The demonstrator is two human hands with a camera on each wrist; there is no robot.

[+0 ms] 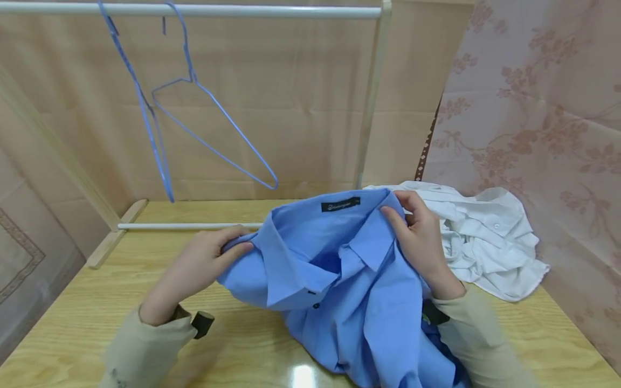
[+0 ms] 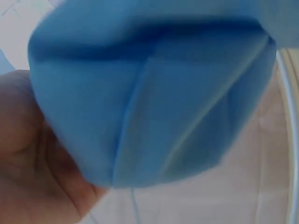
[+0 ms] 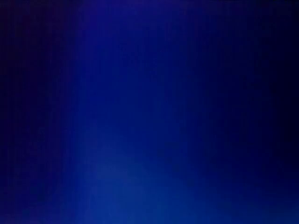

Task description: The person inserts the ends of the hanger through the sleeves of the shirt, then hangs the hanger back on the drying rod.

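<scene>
A blue collared shirt [image 1: 339, 302] is held up over the table in the head view, its collar spread and a dark label [image 1: 340, 205] showing inside the neck. My left hand [image 1: 208, 261] pinches the shirt at the shoulder, left of the collar. On the other side, my right hand [image 1: 419, 237] grips it beside the collar's right end, thumb in front. Folds of the blue shirt [image 2: 140, 107] fill much of the left wrist view, with part of the left hand [image 2: 42, 158] at the side. Dark blue blur covers the whole right wrist view.
Two blue hangers [image 1: 237, 129] hang from the white rail [image 1: 291, 11] of a rack at the back left. A crumpled white garment [image 1: 490, 237] lies on the wooden table [image 1: 63, 334] behind my right hand. Floral cloth [image 1: 548, 108] borders the right side.
</scene>
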